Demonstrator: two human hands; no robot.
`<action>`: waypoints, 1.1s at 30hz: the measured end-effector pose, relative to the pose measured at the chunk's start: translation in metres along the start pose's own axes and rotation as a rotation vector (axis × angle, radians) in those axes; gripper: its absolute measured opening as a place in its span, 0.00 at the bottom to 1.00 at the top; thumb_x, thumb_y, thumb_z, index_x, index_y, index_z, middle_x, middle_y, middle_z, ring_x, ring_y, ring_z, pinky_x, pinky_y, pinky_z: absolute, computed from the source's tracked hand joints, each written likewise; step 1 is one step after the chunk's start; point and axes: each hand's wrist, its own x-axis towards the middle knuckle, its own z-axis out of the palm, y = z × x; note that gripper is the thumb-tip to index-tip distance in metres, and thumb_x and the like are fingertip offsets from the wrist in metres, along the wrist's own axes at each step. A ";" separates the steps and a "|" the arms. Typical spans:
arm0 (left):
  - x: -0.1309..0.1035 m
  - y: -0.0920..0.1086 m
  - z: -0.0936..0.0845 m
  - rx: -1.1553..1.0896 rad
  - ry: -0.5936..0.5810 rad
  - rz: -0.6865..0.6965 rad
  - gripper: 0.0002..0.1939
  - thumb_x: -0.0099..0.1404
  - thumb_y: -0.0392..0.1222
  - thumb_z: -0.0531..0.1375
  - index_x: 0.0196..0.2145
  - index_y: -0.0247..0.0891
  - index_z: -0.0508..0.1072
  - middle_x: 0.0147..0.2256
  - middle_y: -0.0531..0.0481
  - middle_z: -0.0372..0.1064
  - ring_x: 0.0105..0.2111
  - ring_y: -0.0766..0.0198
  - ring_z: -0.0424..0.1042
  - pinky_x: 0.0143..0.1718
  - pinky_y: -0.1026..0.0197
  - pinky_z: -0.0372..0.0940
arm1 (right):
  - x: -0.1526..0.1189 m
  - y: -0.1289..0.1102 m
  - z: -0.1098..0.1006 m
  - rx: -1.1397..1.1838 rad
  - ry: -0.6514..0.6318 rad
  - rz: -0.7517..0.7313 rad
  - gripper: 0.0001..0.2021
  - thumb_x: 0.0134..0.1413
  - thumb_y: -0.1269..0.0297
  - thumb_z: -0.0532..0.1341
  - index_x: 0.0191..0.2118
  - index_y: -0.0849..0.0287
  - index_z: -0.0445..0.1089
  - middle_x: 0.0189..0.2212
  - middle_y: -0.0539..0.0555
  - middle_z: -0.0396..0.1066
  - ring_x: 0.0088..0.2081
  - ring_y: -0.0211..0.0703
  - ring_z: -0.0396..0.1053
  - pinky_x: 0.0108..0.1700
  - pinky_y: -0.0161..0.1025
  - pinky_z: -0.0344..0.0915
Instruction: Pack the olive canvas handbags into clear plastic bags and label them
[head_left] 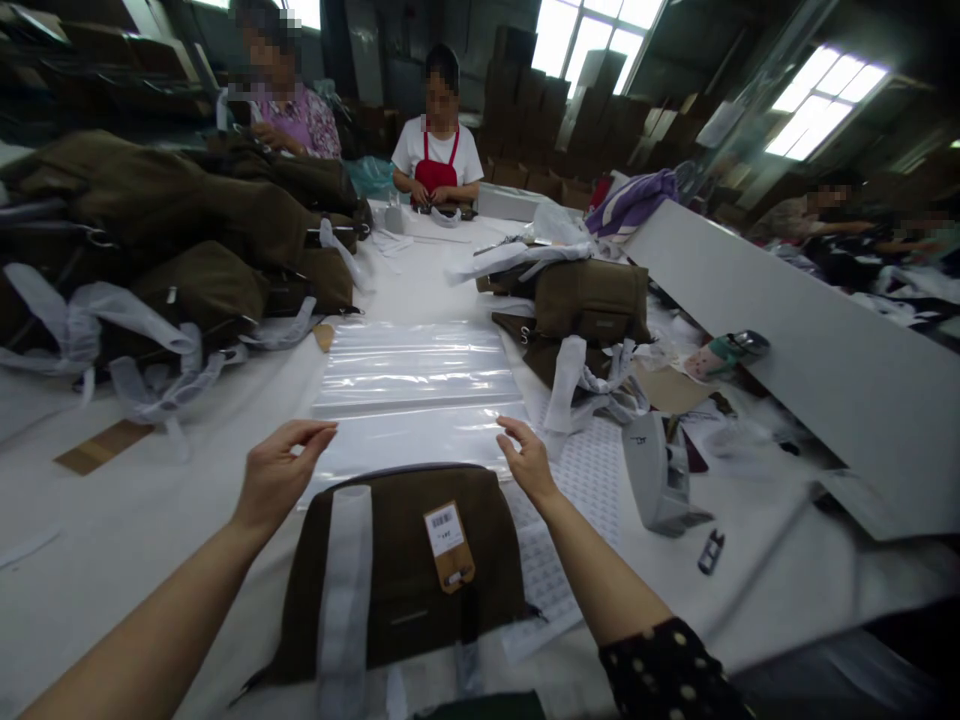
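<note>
A clear plastic bag [420, 375] lies flat on the table, its glossy surface creased across. My left hand [281, 470] pinches its near left edge between thumb and fingers. At the near right edge, my right hand [531, 465] has thumb and forefinger curled round the film; the exact grip there is hard to make out. Between my forearms rests a dark olive fabric bag [405, 620], just in front of the plastic. It carries a white wrapped strap [346, 570] and a brown hang tag [450, 545] with a white barcode label.
Olive bags [187, 200] are heaped at left; another olive bag [592, 300] stands at right. A tape dispenser [656, 475], small thread snips [711, 552], a bottle [724, 352] and patterned paper [581, 490] lie rightward. A white board [795, 350] slants there. Two people work across the table.
</note>
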 end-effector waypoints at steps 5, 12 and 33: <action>0.065 -0.039 0.053 0.172 -0.418 0.040 0.11 0.51 0.49 0.60 0.27 0.38 0.73 0.31 0.48 0.70 0.37 0.57 0.68 0.40 0.61 0.61 | 0.031 0.024 0.029 -0.136 -0.253 -0.022 0.12 0.45 0.67 0.64 0.39 0.57 0.73 0.43 0.56 0.71 0.47 0.48 0.65 0.52 0.46 0.60; 0.092 -0.056 0.072 0.332 -0.633 0.004 0.13 0.60 0.45 0.50 0.24 0.36 0.68 0.27 0.46 0.67 0.30 0.59 0.66 0.35 0.59 0.59 | 0.041 0.036 0.036 -0.321 -0.421 -0.088 0.23 0.28 0.58 0.72 0.39 0.52 0.75 0.44 0.56 0.68 0.46 0.53 0.63 0.49 0.46 0.60; 0.044 -0.044 0.058 0.442 -0.730 0.077 0.05 0.56 0.39 0.52 0.29 0.39 0.67 0.32 0.46 0.69 0.37 0.56 0.67 0.38 0.58 0.58 | 0.082 -0.008 0.023 -0.448 -0.488 -0.104 0.18 0.41 0.57 0.65 0.40 0.59 0.65 0.33 0.54 0.71 0.35 0.45 0.66 0.34 0.35 0.56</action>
